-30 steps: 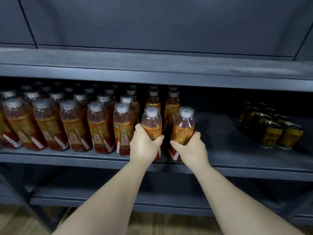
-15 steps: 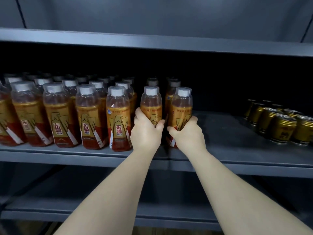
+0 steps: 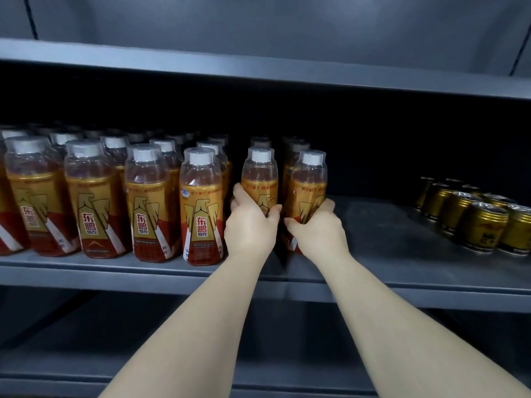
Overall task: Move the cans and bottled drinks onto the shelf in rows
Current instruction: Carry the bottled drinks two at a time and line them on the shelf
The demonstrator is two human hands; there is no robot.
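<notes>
Bottles (image 3: 94, 196) are standing in rows on the shelf (image 3: 373, 275), just left of our left hand (image 3: 251, 225). We are gripping one upright bottle (image 3: 259, 179) with that hand, fingers curling round its label, and a second bottle (image 3: 309, 182), just beside it, with our right hand (image 3: 316, 229). Gold cans (image 3: 485, 225) are sitting well right of our right hand.

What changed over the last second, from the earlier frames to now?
The left bottle and right bottle seem pushed slightly deeper onto the shelf. The left hand and right hand still grip them; nothing was let go. The stocked bottles and gold cans stayed put.
</notes>
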